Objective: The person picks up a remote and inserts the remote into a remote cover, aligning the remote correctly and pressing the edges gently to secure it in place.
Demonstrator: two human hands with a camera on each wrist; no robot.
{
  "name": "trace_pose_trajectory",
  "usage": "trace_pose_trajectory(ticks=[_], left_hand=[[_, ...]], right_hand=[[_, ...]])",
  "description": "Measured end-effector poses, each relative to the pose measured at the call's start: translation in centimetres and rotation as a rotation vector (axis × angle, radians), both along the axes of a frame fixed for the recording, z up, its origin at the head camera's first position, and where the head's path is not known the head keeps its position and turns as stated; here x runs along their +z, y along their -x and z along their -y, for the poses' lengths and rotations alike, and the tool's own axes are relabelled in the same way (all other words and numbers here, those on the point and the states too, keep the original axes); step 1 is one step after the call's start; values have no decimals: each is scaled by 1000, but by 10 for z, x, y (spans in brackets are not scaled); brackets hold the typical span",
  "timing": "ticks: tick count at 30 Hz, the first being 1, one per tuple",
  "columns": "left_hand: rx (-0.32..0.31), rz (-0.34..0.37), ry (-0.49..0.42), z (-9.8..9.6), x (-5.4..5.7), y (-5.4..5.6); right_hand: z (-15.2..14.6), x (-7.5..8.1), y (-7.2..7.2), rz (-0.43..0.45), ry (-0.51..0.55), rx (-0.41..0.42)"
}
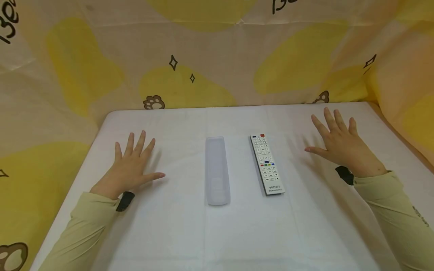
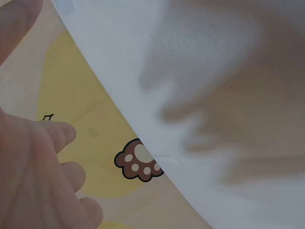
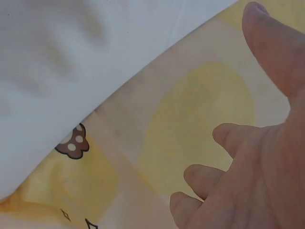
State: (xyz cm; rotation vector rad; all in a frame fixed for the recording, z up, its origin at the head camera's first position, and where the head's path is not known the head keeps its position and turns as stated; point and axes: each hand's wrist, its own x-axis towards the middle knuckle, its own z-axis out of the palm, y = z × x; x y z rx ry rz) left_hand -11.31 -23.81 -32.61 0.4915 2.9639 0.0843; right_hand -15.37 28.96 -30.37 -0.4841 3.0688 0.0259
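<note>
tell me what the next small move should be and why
I'd probably bring the right hand in toward the remote: it is the nearer of the two hands, its fingers are spread and hold nothing, and the remote lies buttons-up on the white table, apart from the translucent cover, with nothing visible between hand and remote.
</note>
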Motion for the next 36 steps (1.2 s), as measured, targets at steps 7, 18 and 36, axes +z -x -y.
trace_pose_trajectory(ticks=[7, 18, 36], left_hand=[[-74, -13, -46, -6, -12, -1], [-93, -42, -281, -44, -4, -9], [-138, 204, -702, -174, -10, -14]], right_hand=[[0, -2, 0, 21, -14, 9], [16, 4, -18, 32, 177, 72], [43, -7, -52, 230, 479, 12]])
